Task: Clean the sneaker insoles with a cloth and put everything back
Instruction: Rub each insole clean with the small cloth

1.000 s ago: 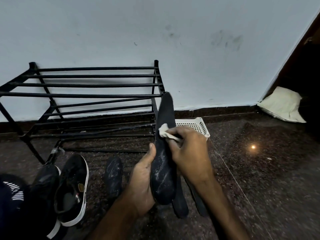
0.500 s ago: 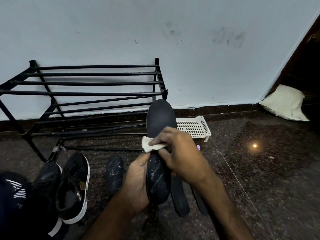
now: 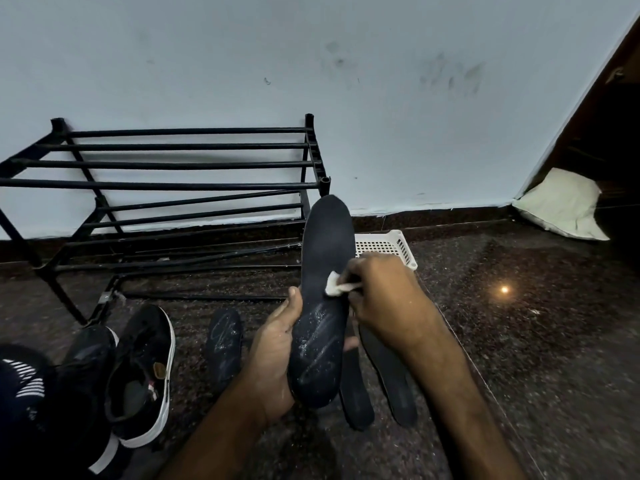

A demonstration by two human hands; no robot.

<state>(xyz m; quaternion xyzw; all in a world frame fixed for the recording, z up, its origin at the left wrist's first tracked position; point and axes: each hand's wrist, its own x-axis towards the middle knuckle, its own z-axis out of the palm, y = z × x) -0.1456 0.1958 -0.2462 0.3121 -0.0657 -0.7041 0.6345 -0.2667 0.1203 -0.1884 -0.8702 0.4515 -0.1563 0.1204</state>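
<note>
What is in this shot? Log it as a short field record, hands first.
left hand: holds the lower end of the held insole, which stands roughly upright
right hand: pinches the cloth against that insole's middle
held insole surface: whitish streaks on the lower half
floor insoles: three; one left of the hands, two under the right arm
sneakers: pair on the floor, far left
shoe rack: black, against the wall
basket: white, behind the hands

You held a dark insole (image 3: 323,306) upright, its heel half streaked white, a small white cloth (image 3: 335,288) pressed against its middle. A scuffed insole (image 3: 224,344) lay left, two more insoles (image 3: 391,372) right, black sneakers (image 3: 142,379) far left.
</note>
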